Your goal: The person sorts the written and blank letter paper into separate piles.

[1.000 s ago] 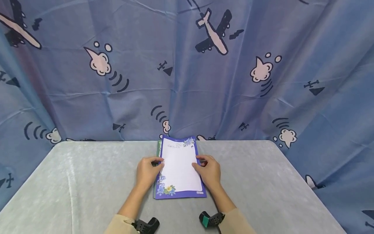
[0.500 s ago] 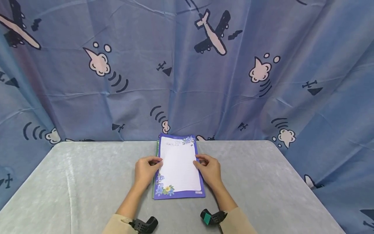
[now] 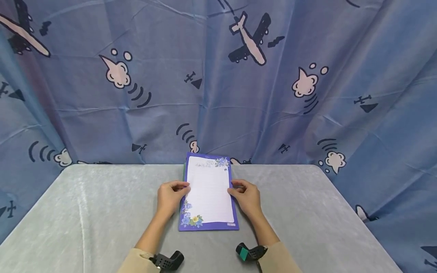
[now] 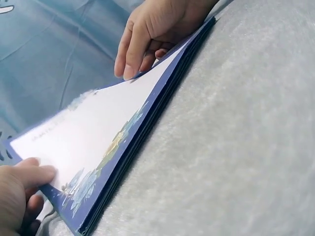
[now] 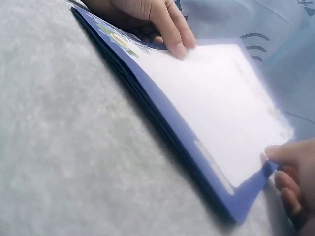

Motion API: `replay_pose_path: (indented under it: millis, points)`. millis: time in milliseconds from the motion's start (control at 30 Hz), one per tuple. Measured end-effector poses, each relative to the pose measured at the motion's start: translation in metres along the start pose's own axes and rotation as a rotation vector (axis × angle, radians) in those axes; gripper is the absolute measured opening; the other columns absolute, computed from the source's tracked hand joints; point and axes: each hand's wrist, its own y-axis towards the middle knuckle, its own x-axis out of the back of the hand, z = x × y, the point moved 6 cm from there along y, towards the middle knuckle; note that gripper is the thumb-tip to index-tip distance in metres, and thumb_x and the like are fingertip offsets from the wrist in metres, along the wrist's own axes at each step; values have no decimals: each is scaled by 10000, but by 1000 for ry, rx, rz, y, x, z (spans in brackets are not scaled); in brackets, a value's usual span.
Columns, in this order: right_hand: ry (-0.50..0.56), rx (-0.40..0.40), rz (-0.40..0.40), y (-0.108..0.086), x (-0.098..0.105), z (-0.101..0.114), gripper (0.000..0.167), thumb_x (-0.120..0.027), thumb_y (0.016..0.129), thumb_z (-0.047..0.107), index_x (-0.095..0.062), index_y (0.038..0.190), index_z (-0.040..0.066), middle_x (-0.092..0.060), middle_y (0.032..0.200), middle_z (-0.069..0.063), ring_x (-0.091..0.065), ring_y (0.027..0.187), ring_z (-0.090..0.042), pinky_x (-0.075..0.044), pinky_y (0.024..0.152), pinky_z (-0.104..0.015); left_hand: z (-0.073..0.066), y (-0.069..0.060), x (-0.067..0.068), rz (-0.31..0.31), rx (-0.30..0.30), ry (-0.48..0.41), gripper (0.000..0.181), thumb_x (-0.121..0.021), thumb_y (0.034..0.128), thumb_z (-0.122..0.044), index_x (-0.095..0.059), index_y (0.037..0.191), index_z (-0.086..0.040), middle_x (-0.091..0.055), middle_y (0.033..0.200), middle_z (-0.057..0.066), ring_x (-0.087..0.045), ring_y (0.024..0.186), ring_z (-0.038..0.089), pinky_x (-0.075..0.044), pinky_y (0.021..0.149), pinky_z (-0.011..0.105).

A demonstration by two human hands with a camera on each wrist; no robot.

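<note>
A purple-bordered notebook (image 3: 209, 193) with a white lined page and printed blue flowers lies at the middle of the table. Dark layered edges beneath it show in both wrist views, and a thin green edge (image 3: 184, 170) peeks out at its upper left. My left hand (image 3: 170, 197) pinches the left side, thumb on the page. On the opposite side my right hand (image 3: 248, 198) does the same, its thumb (image 5: 276, 153) on top and its other fingers lower down. The page bows slightly between the hands in the wrist views.
A light grey cloth covers the table (image 3: 109, 212). Behind it hangs a blue curtain (image 3: 164, 91) printed with planes and clouds. Black cameras (image 3: 168, 261) are strapped at the wrists, below the beige sleeves.
The notebook's far edge has shifted away from me and flattened. Less of the green edge shows at the left. Both hands keep their hold, and the right has moved slightly outward.
</note>
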Motion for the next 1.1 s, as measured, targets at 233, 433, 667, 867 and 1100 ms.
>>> replay_pose_path:
  millis: [233,433,667,867,1100]
  points:
    - [-3,-5,-8,0,0,1,274,-824,828,137,-779,1092,81,-758,946,-103,-605,789,-78,-464,715,-199,-1,1,0,-1,15,-55,129,-819,818,-66,-811,942,-31,-782,891,135,-661,760,85,-508,663,156]
    - [51,15,-3,1,0,1,229,-795,845,68,-779,1072,49,-770,1023,-135,-618,818,-100,-481,749,-177,-1,1,1,-1,19,-78,130,-824,818,-68,-812,942,-32,-780,888,139,-658,758,88,-508,657,154]
    - [173,-25,9,5,3,0,238,-779,847,24,-772,1085,17,-760,1081,-168,-665,867,-83,-521,733,-157,-2,2,0,15,16,-78,147,-815,828,-76,-809,969,-35,-775,913,140,-629,759,102,-500,670,169]
    - [271,-116,52,6,9,-2,275,-770,862,42,-760,1137,33,-736,1076,-146,-639,829,-89,-535,673,-191,-5,2,0,51,9,-57,139,-766,879,-73,-803,1007,-35,-778,990,143,-643,816,102,-504,713,162]
    - [305,-144,75,9,20,6,306,-744,891,58,-734,1195,27,-729,1070,-103,-646,820,-58,-549,702,-203,-17,2,1,123,32,-61,173,-724,923,-90,-790,1078,-49,-775,1067,132,-663,931,138,-507,761,145]
